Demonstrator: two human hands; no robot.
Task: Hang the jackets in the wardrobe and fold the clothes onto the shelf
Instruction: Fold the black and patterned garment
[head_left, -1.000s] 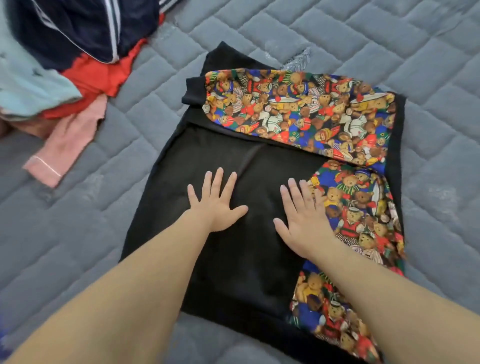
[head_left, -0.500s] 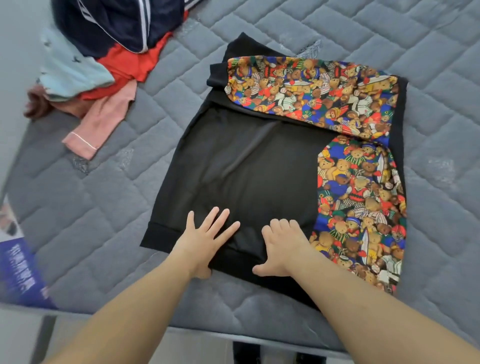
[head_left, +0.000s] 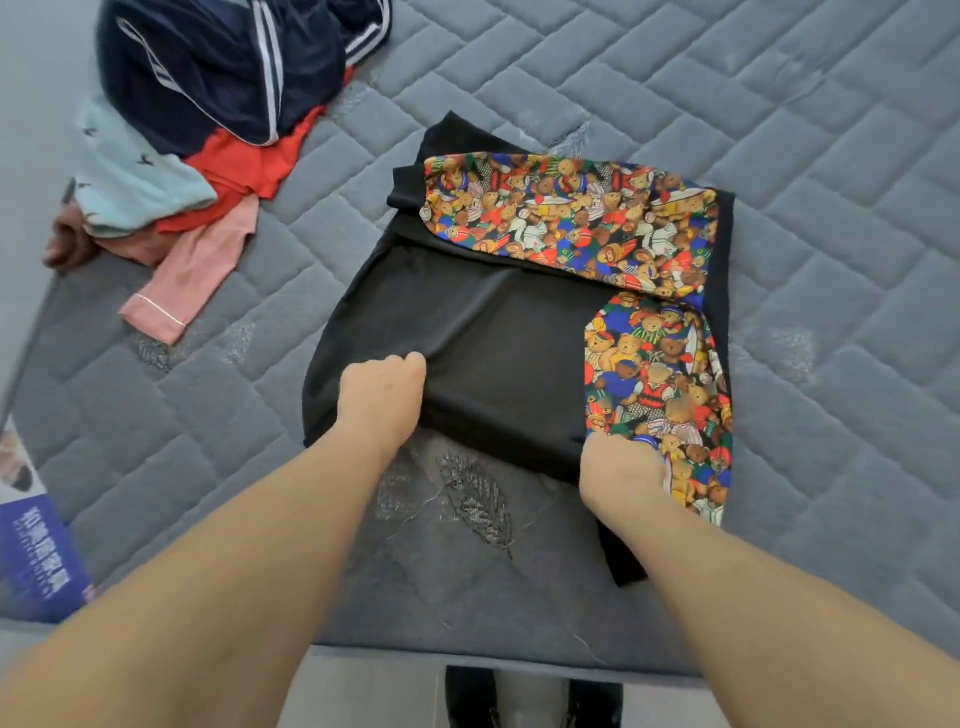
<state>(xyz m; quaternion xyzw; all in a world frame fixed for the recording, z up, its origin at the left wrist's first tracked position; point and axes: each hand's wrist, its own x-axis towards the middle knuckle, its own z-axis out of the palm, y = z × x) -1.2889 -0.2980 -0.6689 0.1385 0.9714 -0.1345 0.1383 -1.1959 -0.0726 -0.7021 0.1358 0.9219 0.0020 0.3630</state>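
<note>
A: Head view: the black top (head_left: 498, 332) with teddy-bear print sleeves (head_left: 571, 218) lies in the middle of the frame on the grey quilted mattress (head_left: 779, 104).
B: And the hands?
A: The left hand (head_left: 382, 397) is curled round the top's lower hem, which is lifted off the mattress. The right hand (head_left: 621, 475) grips the hem at lower right, where the black cloth meets the printed sleeve.
B: Anything else?
A: A pile of clothes (head_left: 208, 130) sits at upper left: navy, red, light blue, pink.
</note>
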